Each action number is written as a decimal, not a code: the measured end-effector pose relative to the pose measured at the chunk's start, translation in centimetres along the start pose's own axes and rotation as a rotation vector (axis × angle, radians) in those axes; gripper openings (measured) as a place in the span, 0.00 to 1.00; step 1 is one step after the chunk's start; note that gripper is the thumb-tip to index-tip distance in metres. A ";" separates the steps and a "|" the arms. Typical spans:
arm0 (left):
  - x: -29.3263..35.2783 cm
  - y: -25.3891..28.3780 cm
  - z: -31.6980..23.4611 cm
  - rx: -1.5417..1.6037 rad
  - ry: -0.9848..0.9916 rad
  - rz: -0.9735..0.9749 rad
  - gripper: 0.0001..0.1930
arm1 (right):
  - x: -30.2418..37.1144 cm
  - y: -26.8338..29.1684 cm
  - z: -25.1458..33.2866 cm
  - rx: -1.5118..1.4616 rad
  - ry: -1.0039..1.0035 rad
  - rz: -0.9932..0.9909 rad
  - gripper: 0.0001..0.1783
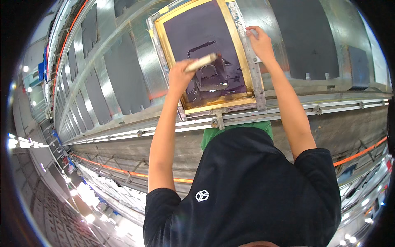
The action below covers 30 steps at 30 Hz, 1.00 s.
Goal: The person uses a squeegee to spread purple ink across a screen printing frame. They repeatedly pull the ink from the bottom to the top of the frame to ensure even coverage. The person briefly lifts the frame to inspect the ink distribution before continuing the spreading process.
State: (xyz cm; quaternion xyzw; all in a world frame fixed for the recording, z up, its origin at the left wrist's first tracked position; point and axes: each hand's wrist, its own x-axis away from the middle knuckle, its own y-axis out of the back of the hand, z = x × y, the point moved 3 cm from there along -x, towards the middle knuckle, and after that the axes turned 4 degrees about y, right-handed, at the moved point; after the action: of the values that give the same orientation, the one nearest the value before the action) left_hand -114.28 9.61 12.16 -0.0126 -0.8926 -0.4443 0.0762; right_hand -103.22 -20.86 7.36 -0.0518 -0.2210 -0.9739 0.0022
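A screen printing frame (pixel 242 61) lies in front of me, its metal sides lined with yellow tape around a dark purple mesh (pixel 197 24). Wet, glossy dark ink (pixel 212 84) pools on the near half of the mesh. My left hand (pixel 180 76) is closed around the pale wooden handle of what looks like a squeegee (pixel 202 61), tilted above the ink; its lower edge is blurred and hard to make out. At the frame's right side, my right hand (pixel 261 43) has bent fingers and thumb gripping the outer edge.
Dark grey fabric panels (pixel 306 37) lie in a row along the long metal table (pixel 267 20), on both sides of the frame. A metal rail (pixel 288 112) with clamps runs along its near edge, by my body. An orange line (pixel 123 168) passes lower down, near other tables.
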 end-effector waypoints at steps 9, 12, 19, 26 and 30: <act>8.8 -2.5 3.0 -0.174 -0.350 -0.208 0.36 | 0.2 0.6 3.8 0.053 0.178 -0.242 0.16; 14.5 0.3 5.8 -0.173 -0.355 -0.121 0.38 | 2.2 -3.5 7.4 0.022 0.074 -0.199 0.15; 18.6 12.8 21.6 -0.164 -0.292 -0.058 0.35 | 6.8 -23.7 10.3 0.049 0.156 -0.169 0.15; 20.2 20.1 32.2 -0.209 -0.246 -0.107 0.31 | 11.3 -36.1 14.7 0.070 0.162 -0.139 0.13; 21.1 21.3 33.7 -0.230 -0.254 -0.123 0.32 | 11.9 -37.3 16.0 0.071 0.149 -0.174 0.13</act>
State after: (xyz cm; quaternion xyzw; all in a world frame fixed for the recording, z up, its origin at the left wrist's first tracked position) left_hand -137.39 48.34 12.12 -0.0225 -0.8375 -0.5419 -0.0666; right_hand -114.50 19.90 6.87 0.0404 -0.2582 -0.9631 -0.0642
